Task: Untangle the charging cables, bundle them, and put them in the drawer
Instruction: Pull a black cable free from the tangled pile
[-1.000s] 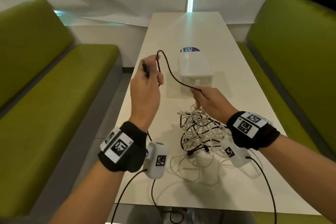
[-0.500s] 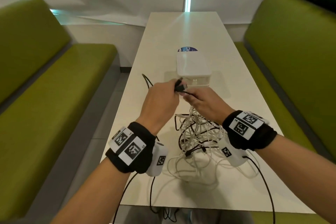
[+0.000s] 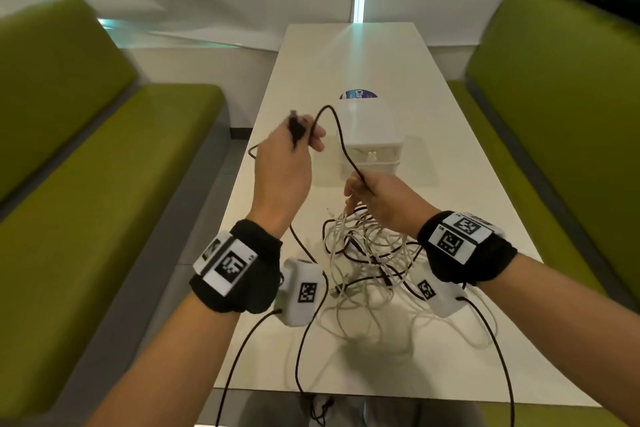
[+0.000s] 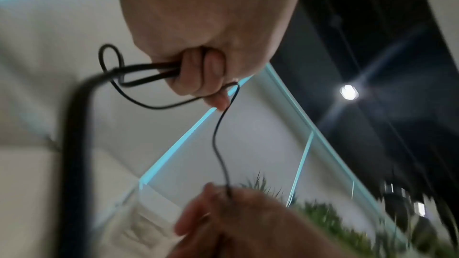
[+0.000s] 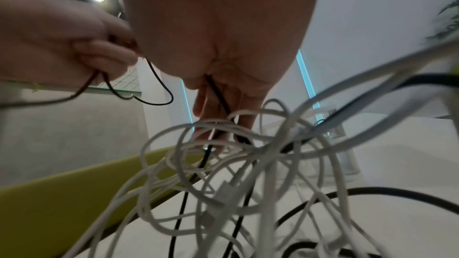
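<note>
1. The left hand [image 3: 282,170] is up off the white bench [image 3: 460,204], its grip clenched round gathered loops of a thin black charging cable [image 3: 341,139]. The dark plug end sticks out above the knuckles, and the left wrist view shows the strands caught under curled fingers [image 4: 198,74].
2. That looks like coiling in progress: the left hand serves as the spool, so the freed length doesn't fall back into the heap.
3. The right hand [image 3: 384,201] sits lower, just above the tangled pile of white and black cables [image 3: 367,253], pinching the same black cable where it rises out of the mess.
4. The cable arcs between the two hands with some slack. My read is that the right hand guides it out strand by strand.
5. From the right wrist view, white loops [image 5: 223,144] crowd over the black line below the fingers, so much of it is not free yet.
6. The small white plastic drawer box [image 3: 372,135] waits beyond the hands, near the bench's middle. Whether the drawer is pulled out, I cannot tell.
7. Pulling harder could tighten the white loops, I'd say.
</note>
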